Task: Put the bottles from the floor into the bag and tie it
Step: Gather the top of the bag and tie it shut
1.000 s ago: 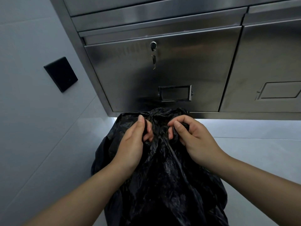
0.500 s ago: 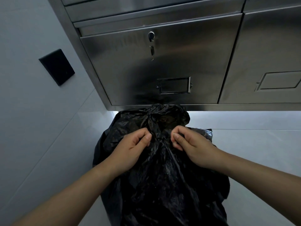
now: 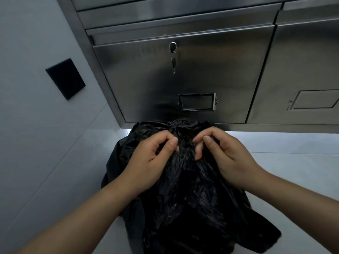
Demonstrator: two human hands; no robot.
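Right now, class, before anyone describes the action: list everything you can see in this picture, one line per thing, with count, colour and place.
bag: one, glossy black, in front of the cabinet, top gathered
cabinet doors: two, brushed steel, side by side behind the bag
lock: one, silver, high on the door behind the bag
key: at least one, dark, hanging from the lock
label holder: one, silver, low on the same door
recessed handle: one, steel, on the other door
wall plate: one, black, on the wall
wall: one, pale grey, beside the cabinet
floor: one, pale, under the bag
left hand: one, bare, pinches the bag's top
right hand: one, bare, pinches the bag's top
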